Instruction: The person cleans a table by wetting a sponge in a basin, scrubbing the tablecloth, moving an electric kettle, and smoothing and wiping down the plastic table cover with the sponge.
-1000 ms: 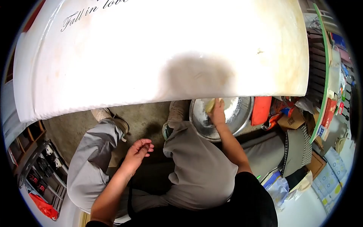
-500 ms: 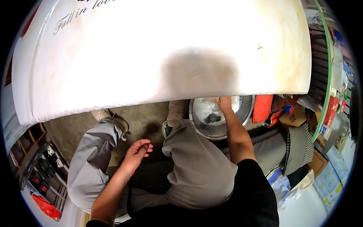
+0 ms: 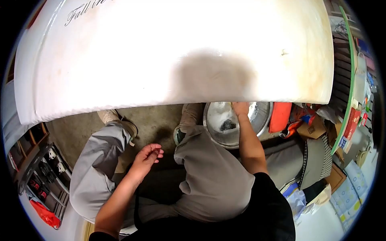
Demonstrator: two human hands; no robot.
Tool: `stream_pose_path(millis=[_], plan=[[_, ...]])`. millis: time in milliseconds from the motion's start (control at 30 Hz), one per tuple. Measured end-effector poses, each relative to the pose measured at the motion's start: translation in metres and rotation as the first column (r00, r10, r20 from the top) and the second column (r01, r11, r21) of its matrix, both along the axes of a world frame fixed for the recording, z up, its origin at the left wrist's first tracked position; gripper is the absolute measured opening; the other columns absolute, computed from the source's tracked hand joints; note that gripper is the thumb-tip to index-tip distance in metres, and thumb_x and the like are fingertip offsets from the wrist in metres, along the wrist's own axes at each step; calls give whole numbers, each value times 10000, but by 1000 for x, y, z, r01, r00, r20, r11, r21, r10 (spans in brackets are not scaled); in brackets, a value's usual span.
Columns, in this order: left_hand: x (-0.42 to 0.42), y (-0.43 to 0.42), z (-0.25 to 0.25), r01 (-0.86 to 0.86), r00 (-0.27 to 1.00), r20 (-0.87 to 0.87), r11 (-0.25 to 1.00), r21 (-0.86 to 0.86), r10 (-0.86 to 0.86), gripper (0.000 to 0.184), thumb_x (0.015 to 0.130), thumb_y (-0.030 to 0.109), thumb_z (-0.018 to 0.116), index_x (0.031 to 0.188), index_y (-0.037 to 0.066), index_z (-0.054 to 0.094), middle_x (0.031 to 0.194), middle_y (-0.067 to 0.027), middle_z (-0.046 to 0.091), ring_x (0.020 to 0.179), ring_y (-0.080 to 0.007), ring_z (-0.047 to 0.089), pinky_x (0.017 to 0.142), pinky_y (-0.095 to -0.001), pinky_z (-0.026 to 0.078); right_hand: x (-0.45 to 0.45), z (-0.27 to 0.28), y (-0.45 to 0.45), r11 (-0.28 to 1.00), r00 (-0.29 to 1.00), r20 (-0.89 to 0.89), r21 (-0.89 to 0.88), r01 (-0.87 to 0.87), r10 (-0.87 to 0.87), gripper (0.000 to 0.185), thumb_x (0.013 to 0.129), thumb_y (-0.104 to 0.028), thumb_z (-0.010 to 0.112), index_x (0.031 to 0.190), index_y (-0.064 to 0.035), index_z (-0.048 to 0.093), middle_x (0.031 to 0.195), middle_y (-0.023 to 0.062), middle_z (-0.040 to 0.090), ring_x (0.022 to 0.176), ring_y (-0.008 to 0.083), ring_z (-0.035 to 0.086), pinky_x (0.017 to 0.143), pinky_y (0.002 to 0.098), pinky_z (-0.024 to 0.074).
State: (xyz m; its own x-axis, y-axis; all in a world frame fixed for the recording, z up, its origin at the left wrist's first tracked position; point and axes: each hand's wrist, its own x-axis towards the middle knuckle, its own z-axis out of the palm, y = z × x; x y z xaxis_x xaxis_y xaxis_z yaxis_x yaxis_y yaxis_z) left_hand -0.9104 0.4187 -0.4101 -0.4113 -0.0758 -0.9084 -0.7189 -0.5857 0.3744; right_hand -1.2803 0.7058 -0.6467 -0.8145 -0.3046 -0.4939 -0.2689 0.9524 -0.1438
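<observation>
I wear a black top [image 3: 261,213] with short sleeves, so the forearms behind my left hand [image 3: 148,158] and right hand [image 3: 241,108] are bare. My trousers [image 3: 217,180] are plain grey, loose and deeply creased around the knees. A narrow black strip [image 3: 137,209], cord or strap, lies over them at the near left. Farther off, my shoes [image 3: 189,117] are beige, the left one dark-edged.

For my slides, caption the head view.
Right hand over a metal basin, both partly hidden by the white table cover; left hand, apparently empty, between grey trouser legs.
</observation>
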Motion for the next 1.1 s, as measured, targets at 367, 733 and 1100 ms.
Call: stream_pose_path(millis=[367,733,1100], plan=[[3,0,-4,23,1000,-5,1000,14,-23,263,1039,128,484,1280,42,542,1154,-60,645,1040,-151,616,873,-296,485,22,8,-14,979,999,37,199,-37,31,1017,788,-653,655,1527,-56,292,1535,214,294,1387,418,284,1109,506,331],[9,3,-9,38,999,31,999,17,-38,261,1043,134,479,1279,43,542,1150,-61,645,1034,-151,617,872,-297,486,19,-10,-7,931,994,8,348,-107,112,866,882,-627,496,1552,-127,270,1600,177,217,1436,439,207,1156,639,113],[10,4,-11,45,997,67,999,12,-45,268,1036,123,480,1283,32,530,1146,-57,636,1031,-145,608,877,-299,483,27,-25,2,954,973,-197,246,170,-123,683,908,-374,578,1443,1,381,1481,274,327,1341,457,323,1053,543,361]])
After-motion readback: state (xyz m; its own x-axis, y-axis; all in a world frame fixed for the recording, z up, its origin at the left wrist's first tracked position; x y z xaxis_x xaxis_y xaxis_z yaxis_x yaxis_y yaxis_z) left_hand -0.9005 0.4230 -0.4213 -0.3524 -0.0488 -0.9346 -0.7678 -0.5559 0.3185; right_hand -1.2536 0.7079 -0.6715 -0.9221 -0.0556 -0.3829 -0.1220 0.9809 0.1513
